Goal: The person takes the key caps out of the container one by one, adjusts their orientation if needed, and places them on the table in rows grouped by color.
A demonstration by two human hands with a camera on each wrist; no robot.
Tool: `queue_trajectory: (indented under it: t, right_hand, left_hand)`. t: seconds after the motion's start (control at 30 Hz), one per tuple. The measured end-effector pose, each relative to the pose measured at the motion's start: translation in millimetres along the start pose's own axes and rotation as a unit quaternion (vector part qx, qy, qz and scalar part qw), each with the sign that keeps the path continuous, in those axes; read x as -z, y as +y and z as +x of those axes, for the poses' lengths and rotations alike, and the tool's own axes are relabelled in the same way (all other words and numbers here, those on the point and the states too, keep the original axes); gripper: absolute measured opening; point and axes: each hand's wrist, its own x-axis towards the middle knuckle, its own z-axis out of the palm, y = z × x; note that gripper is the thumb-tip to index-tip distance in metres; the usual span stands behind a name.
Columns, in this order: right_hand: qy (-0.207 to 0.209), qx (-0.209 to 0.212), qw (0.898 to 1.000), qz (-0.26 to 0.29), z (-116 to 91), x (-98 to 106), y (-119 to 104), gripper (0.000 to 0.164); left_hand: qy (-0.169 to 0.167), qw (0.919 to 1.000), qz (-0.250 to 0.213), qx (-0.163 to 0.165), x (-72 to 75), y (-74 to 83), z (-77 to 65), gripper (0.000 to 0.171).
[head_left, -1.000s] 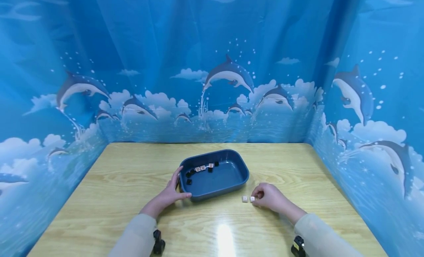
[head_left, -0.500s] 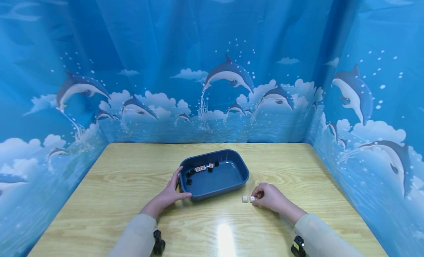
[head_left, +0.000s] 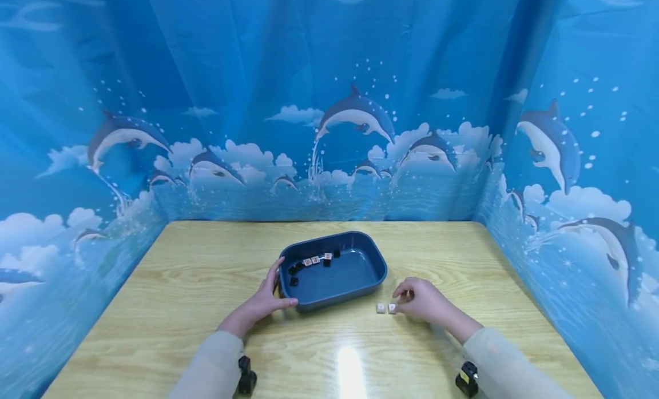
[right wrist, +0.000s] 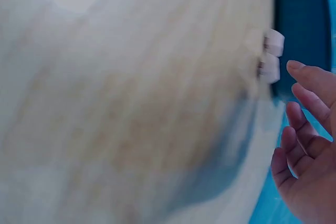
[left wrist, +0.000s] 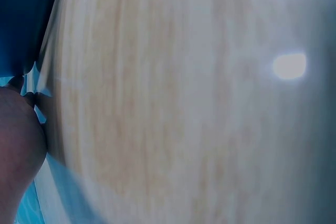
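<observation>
My left hand (head_left: 268, 296) rests against the near left corner of a blue plastic tray (head_left: 381, 267), fingers along its left side and thumb at the front rim. In the left wrist view, only part of that hand (left wrist: 18, 145) shows beside the tray. Two small white square caps, like keycaps, sit side by side on the table in front of the tray, a left cap (head_left: 380, 308) and a right cap (head_left: 392, 308). My right hand (head_left: 424, 300) is just right of them. The right wrist view shows its thumb (right wrist: 295, 65) close to the nearer cap (right wrist: 270, 69), fingers loosely bent.
Several small black (head_left: 293, 282) and white pieces (head_left: 316, 260) lie in the left and back part of the tray. A light wood table (head_left: 206, 262) is bordered by a dolphin-printed blue curtain (head_left: 247, 102). Bright glare (head_left: 350, 370) falls at the front.
My right hand's fingers have spread from the right white cap, and the hand has drawn slightly up and right. The caps, tray and left hand have stayed put.
</observation>
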Motion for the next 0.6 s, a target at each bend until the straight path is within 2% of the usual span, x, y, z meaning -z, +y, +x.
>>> queue_trajectory:
  t: [0.2,0.37,0.6]
  right_hand:
    - [0.008,0.041,0.999,-0.009,7.6,18.6,-13.7,0.022]
    - [0.007,0.038,0.999,-0.025,17.5,29.0,-30.9,0.019]
    - [-0.005,0.037,0.999,-0.026,39.4,33.7,-51.5,0.023]
  left_hand:
    - [0.0,0.9999,-0.006,0.009,-0.4,1.6,-0.4,0.113]
    - [0.0,0.9999,-0.007,0.013,-0.6,1.7,-0.4,0.112]
    - [0.004,0.9999,-0.003,0.012,-1.5,1.4,0.6,0.109]
